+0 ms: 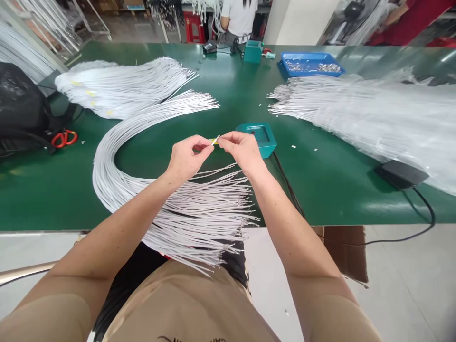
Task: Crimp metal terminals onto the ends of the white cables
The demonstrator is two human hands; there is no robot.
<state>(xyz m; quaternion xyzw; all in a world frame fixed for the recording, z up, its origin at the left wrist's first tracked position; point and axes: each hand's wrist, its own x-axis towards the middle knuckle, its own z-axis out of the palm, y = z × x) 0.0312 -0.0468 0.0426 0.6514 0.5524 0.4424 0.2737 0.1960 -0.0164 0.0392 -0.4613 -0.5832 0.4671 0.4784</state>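
Note:
My left hand (188, 154) pinches a thin white cable end (215, 140) between thumb and forefinger, its tip slanting up. Close beside it, my right hand (242, 146) has thumb and fingers pressed together at that tip; what lies between them is too small to make out. A bit of yellow shows just behind the cable end. Behind my right hand sits a teal device (269, 142) with a recessed top. Below my hands, a bundle of white cables (107, 161) curves in a U, its near ends hanging over the table edge toward my lap.
On the green table (320, 190) lie another white cable bundle (121, 85), red-handled scissors (64, 138), a black bag (21, 104), a plastic-covered bundle (384, 114), a black pedal (402, 174) and a blue tray (288, 71) of small metal parts. Another person (239, 19) sits beyond.

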